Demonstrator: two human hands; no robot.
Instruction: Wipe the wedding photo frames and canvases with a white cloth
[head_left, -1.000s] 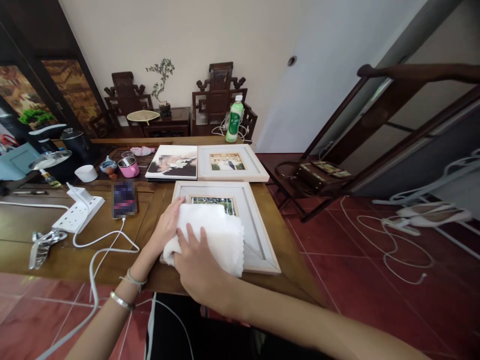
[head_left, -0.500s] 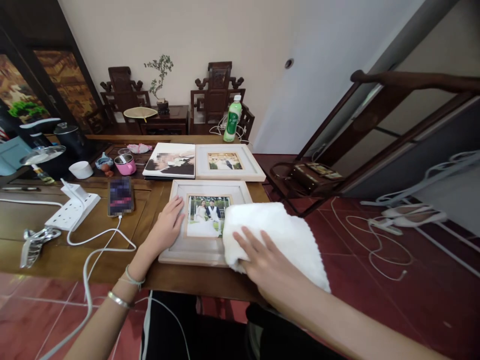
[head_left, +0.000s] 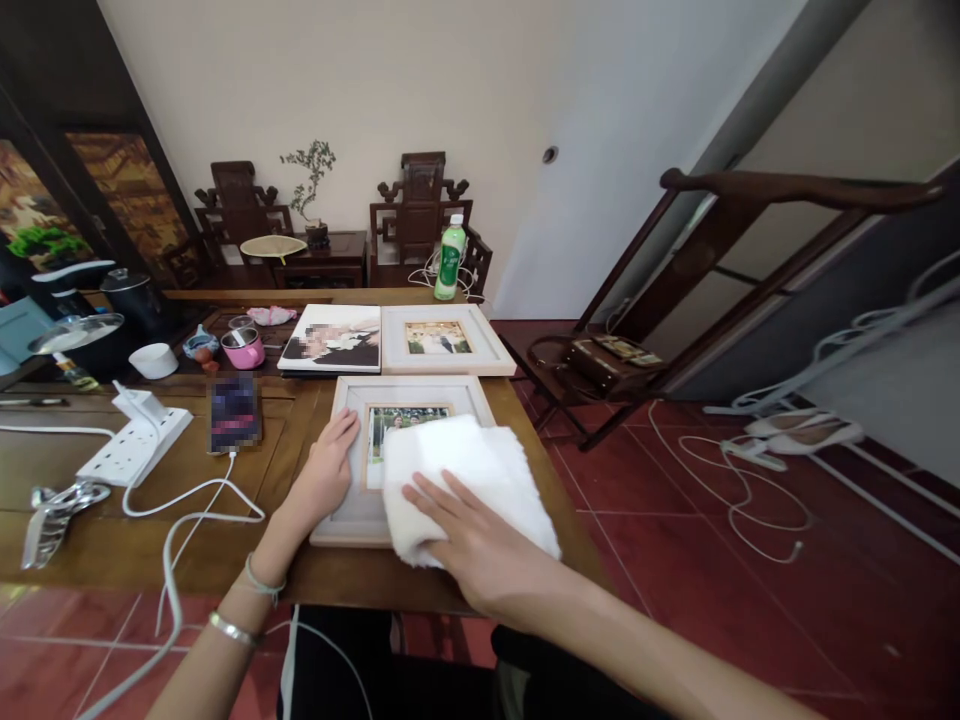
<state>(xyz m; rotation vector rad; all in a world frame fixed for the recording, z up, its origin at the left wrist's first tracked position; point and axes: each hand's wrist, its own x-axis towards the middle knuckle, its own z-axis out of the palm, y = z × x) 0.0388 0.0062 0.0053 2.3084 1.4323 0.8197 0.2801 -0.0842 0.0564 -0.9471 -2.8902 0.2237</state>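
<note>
A pale picture frame [head_left: 480,398] with a wedding photo lies flat near the table's front edge. My left hand [head_left: 331,462] holds its left side, fingers laid together over the rim. Folded white fluffy cloth [head_left: 442,445] covers much of the frame's right half and part of the photo. My right hand [head_left: 469,540] presses on this cloth and holds it, fingers over its top and the thumb partly hidden in its folds. Just behind lie a second framed photo [head_left: 491,345] and a photo album or panel [head_left: 330,340] with a partly blurred picture.
Left of the frame are a phone [head_left: 234,415] on a charging cable, a white power strip [head_left: 135,445] and a silver hair clip [head_left: 60,515]. A pink cup [head_left: 244,350] and green bottle [head_left: 450,260] stand farther back. A wooden chair [head_left: 720,240] is at right.
My right hand has slid the white cloth leftward over the frame, covering more of the photo. My left hand stays on the frame's left side. The view has shifted slightly.
</note>
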